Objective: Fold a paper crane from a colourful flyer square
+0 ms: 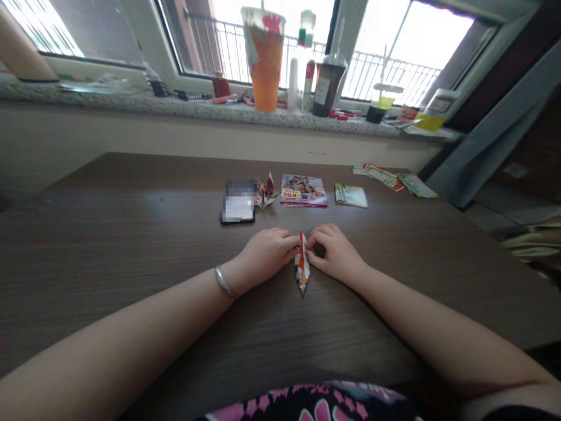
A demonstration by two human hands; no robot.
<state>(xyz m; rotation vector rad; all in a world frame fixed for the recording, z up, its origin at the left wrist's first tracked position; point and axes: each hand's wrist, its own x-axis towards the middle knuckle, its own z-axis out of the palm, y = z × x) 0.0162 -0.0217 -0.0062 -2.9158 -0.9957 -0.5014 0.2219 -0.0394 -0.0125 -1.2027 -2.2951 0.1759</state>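
A narrow folded piece of colourful printed paper lies on the brown wooden table, pointing toward me. My left hand pinches its left side with curled fingers; a silver bracelet circles that wrist. My right hand pinches the right side near the top, fingers also closed. Both forearms rest on the table.
A phone, a finished paper crane, a stack of printed sheets and loose leaflets lie farther back. The windowsill holds an orange cup, a dark cup, bottles and small items.
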